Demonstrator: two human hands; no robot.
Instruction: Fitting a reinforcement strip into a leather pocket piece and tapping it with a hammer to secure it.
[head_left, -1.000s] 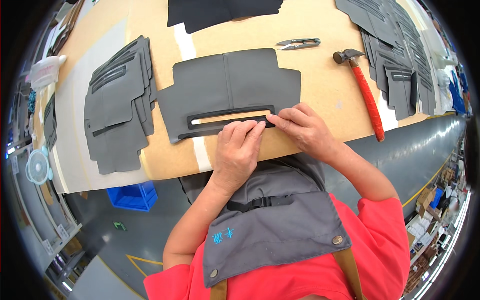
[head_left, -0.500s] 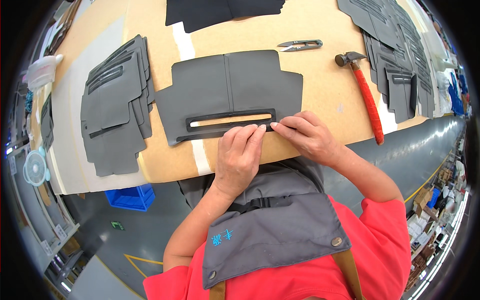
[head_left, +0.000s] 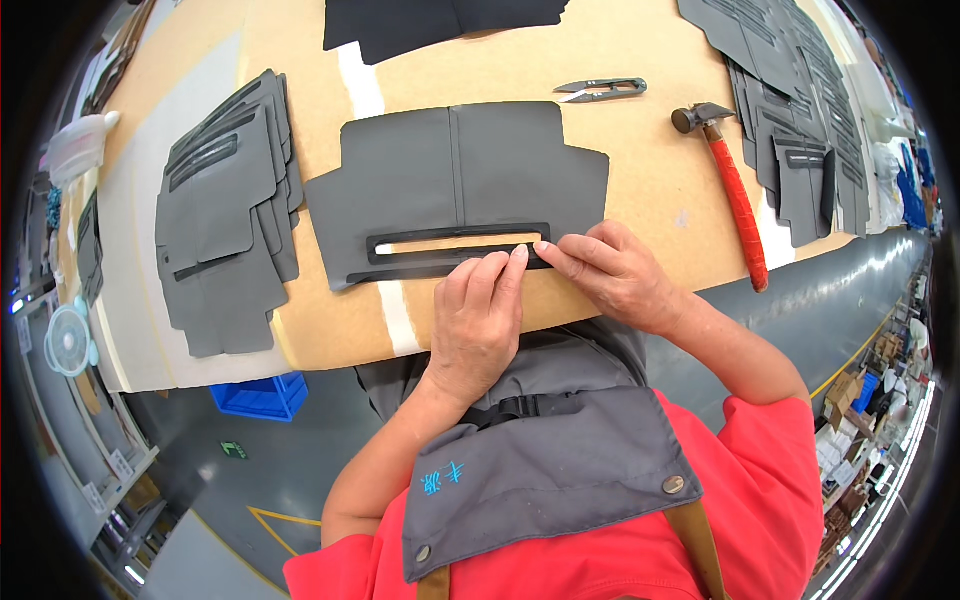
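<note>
A dark grey sheet panel (head_left: 400, 175) with stepped corners and a centre seam lies flat in front of me. Black strips frame a long slot (head_left: 460, 241) near its close edge, through which the tan tabletop shows. My left hand (head_left: 482, 305) has its fingers pressed together on that edge, below the slot's right part. Just to the right, my right hand (head_left: 615, 280) pinches the same edge by the slot's right end. The two sets of fingertips nearly meet, and they hide the edge beneath them.
Thread snips (head_left: 602, 90) lie beyond the panel, and a red-handled hammer (head_left: 733, 190) rests at right. Stacks of similar grey pieces sit at left (head_left: 220, 220) and right (head_left: 800, 190). A black piece (head_left: 440, 25) lies at the far side. A blue crate (head_left: 262, 397) stands below the table.
My right fingertips have shifted slightly left along the panel's edge. My left hand stays at nearly the same spot, and the panel looks almost unmoved.
</note>
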